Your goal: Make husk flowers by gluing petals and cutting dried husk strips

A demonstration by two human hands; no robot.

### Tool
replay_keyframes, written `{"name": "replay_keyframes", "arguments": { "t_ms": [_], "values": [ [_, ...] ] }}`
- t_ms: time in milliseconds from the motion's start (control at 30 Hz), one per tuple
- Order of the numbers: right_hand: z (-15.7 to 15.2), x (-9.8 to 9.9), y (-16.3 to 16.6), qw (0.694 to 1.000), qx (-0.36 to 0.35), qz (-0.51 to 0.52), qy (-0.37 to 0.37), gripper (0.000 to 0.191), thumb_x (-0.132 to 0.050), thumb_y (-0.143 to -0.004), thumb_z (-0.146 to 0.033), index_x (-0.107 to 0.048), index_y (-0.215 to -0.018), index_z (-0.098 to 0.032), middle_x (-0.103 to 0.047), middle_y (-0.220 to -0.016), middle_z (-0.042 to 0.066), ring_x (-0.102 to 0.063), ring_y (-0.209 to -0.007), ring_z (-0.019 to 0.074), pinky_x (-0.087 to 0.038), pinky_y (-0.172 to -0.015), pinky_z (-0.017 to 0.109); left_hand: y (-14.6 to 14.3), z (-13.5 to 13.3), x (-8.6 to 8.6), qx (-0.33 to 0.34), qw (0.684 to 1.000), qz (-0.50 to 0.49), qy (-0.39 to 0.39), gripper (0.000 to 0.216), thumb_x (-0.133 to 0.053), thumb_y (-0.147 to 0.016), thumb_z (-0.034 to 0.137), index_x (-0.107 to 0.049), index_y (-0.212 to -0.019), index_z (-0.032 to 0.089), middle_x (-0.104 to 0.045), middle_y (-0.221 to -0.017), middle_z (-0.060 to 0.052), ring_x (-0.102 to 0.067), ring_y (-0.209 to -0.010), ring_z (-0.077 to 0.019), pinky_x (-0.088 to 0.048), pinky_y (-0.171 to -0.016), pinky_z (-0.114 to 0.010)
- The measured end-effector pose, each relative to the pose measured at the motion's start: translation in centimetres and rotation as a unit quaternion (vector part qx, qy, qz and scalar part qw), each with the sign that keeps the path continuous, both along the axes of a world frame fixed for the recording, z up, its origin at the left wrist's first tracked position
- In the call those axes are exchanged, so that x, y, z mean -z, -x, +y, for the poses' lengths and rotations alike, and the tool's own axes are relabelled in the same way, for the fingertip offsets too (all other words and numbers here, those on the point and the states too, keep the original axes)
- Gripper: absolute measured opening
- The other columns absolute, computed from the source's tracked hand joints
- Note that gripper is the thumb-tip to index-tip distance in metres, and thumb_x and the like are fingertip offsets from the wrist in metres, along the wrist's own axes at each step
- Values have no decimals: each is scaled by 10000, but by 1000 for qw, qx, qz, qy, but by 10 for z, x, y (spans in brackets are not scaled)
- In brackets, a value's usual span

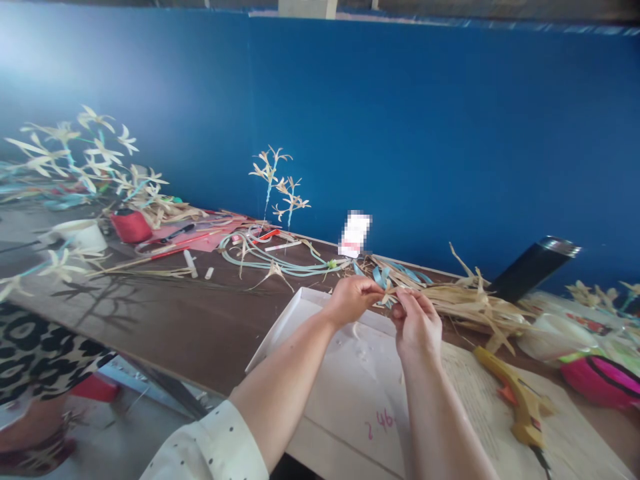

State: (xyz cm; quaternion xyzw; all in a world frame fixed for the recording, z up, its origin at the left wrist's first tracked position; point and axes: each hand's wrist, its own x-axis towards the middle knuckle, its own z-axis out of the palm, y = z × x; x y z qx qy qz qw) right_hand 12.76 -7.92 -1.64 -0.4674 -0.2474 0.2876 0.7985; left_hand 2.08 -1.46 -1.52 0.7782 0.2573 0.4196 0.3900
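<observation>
Dotted white sleeve nearest, left arm reaching over a shallow white box at the tabletop's front edge; left hand and right hand both have thumb and fingers pinched on a small straw flower, up by the box's far edge. Yellow glue gun lies right of the box, strip pile behind it. Black flask near the tabletop's back edge, right; two flower stems upright along that edge, left of the hands.
</observation>
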Motion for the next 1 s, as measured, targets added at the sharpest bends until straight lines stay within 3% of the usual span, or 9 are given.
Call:
{"name": "replay_keyframes", "arguments": {
  "t_ms": [467, 733, 867, 1000],
  "values": [
    [0, 3, 0, 1000, 5, -16, 6, 221, -733, -591, -293, -580, -682, -162, -515, -548, -46, -383, -394, 40, -264, -343, 156, 0, 0, -1, -7, 1000, 9, -16, 143, -576, -733, 253, -689, -765, 171, -658, -758, -2, -574, -733, -120, -411, -657, -193],
    [0, 2, -2, 997, 44, -10, 58, 323, -667, -637, -455, -638, -822, -191, -632, -826, 12, -415, -410, 32, -316, -355, 162, 1, 5, 2, 5, 999, -44, 8, 212, -572, -755, 321, -692, -809, 154, -656, -771, -22, -582, -729, -125, -429, -653, -198],
    [1, 7, -3, 990, -56, -42, 126, 367, -737, -557, -337, -667, -890, -199, -630, -731, 1, -450, -444, 56, -313, -371, 162, 4, 9, 0, 31, 996, -84, -9, 256, -575, -757, 377, -693, -808, 155, -656, -827, -47, -588, -802, -141, -452, -738, -229],
    [0, 9, 2, 978, -128, -114, 119, 305, -731, -568, -306, -679, -844, -188, -626, -717, 4, -498, -499, 85, -320, -396, 177, 6, 12, -1, 4, 995, -102, -22, 254, -627, -711, 396, -699, -790, 166, -635, -931, -76, -573, -905, -161, -448, -821, -261]
  ]
}}
